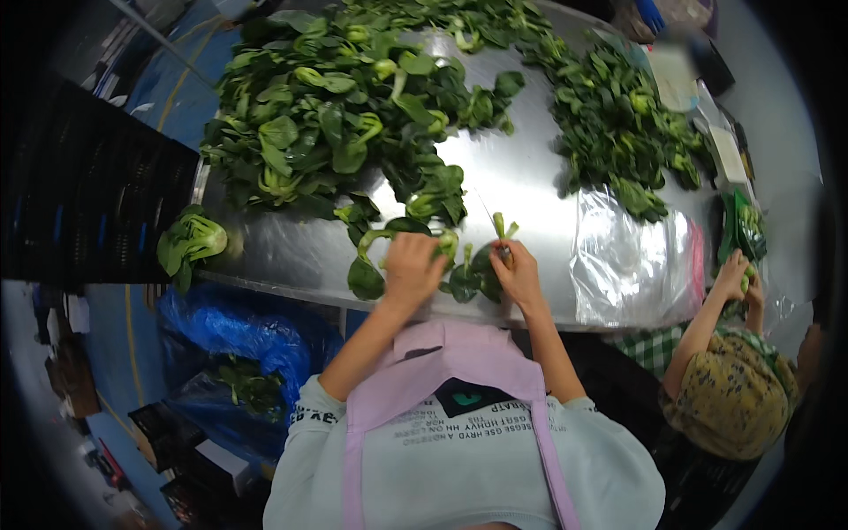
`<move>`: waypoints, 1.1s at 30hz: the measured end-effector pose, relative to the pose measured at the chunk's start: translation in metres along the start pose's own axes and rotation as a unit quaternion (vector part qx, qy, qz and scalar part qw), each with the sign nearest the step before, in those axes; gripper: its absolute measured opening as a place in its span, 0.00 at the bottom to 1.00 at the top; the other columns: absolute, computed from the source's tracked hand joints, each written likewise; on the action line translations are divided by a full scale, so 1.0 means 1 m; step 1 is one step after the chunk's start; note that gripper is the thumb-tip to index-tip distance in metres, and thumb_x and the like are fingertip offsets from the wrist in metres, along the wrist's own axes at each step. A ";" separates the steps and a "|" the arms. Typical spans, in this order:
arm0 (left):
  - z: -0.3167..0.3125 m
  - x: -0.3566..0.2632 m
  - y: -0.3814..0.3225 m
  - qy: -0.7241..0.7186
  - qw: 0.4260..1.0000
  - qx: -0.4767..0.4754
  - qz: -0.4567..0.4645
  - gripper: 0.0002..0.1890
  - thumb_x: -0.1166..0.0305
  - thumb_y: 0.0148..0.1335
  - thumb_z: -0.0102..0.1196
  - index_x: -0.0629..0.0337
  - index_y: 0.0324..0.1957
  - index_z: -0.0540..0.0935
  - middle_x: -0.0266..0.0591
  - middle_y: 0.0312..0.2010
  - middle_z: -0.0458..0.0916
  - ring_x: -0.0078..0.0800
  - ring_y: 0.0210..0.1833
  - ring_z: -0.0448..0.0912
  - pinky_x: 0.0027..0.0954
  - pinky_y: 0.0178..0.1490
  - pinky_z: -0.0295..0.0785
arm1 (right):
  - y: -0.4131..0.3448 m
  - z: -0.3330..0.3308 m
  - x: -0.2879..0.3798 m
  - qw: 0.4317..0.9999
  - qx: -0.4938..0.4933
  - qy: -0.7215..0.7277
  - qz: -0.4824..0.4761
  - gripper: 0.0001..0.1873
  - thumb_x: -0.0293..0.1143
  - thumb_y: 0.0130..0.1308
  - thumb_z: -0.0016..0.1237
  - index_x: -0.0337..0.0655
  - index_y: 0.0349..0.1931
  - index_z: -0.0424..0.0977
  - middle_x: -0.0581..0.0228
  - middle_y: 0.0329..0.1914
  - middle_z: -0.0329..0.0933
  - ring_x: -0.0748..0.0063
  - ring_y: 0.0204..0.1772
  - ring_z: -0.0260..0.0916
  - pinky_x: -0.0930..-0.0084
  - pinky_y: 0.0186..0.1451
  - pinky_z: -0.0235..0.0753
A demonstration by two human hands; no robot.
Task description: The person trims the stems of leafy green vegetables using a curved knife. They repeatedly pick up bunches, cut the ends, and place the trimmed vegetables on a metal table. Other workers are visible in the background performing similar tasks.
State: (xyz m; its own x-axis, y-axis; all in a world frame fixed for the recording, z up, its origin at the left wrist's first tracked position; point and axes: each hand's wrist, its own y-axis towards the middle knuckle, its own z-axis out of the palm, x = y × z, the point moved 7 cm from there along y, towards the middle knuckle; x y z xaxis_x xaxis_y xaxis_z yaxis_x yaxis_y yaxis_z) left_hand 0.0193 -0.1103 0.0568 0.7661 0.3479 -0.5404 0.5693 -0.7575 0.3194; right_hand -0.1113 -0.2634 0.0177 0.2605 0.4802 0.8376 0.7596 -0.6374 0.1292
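Observation:
My left hand (412, 266) is closed around a head of bok choy (449, 242) near the front edge of the steel table (298, 255). Its fingers hide part of the stalks. In my right hand (520, 273) is a small knife (485, 205), its thin blade pointing away from me. Short green stalks (503, 227) stick up beside that hand; whether its fingers hold them too, I cannot tell. Loose bok choy leaves (465, 281) lie between my hands, and another leaf (366, 279) lies left of my left hand.
A large heap of bok choy (318, 112) covers the table's far left, with a second pile (616, 112) at right. Clear plastic bags (629, 265) lie right of me. One bok choy (192, 242) overhangs the left edge, above a blue plastic liner (265, 331). A co-worker (732, 391) handles greens at right.

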 end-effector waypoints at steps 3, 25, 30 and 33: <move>0.034 -0.015 0.012 0.144 0.983 0.097 -0.051 0.21 0.57 0.39 0.63 0.61 0.33 0.76 0.47 0.35 0.74 0.43 0.40 0.68 0.44 0.43 0.62 | 0.000 0.001 0.007 1.000 0.005 -0.003 -0.026 0.07 0.24 0.57 0.48 0.34 0.36 0.72 0.58 0.28 0.73 0.70 0.32 0.71 0.76 0.36 0.70; 0.017 0.033 0.031 -0.497 0.833 0.098 -0.221 0.23 0.65 0.52 0.62 0.64 0.50 0.74 0.37 0.44 0.77 0.24 0.47 0.73 0.25 0.52 0.65 | 0.006 -0.001 -0.008 0.990 0.037 0.051 0.124 0.10 0.31 0.55 0.52 0.35 0.36 0.74 0.61 0.27 0.76 0.76 0.32 0.73 0.78 0.38 0.71; 0.012 0.021 0.033 -0.473 0.860 0.069 -0.182 0.16 0.68 0.59 0.53 0.66 0.47 0.74 0.40 0.42 0.78 0.24 0.45 0.74 0.24 0.50 0.66 | 0.017 0.006 -0.002 0.994 0.023 0.080 0.070 0.10 0.32 0.56 0.52 0.37 0.37 0.74 0.65 0.26 0.75 0.78 0.30 0.70 0.80 0.36 0.70; 0.034 0.040 0.029 -0.538 0.805 0.087 -0.235 0.15 0.66 0.66 0.43 0.65 0.50 0.70 0.38 0.41 0.77 0.23 0.44 0.73 0.24 0.51 0.65 | 0.019 0.008 -0.002 0.993 0.030 0.086 0.076 0.11 0.34 0.58 0.51 0.37 0.38 0.74 0.67 0.23 0.74 0.79 0.28 0.69 0.81 0.34 0.69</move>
State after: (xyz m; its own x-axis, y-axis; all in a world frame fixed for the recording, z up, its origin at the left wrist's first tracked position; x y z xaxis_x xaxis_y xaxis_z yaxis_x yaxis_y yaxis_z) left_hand 0.0566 -0.1366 0.0178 -0.2776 0.0098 -0.9606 0.5984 -0.7805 -0.1809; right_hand -0.0926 -0.2713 0.0145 0.2729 0.2685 0.9238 0.7544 -0.6556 -0.0324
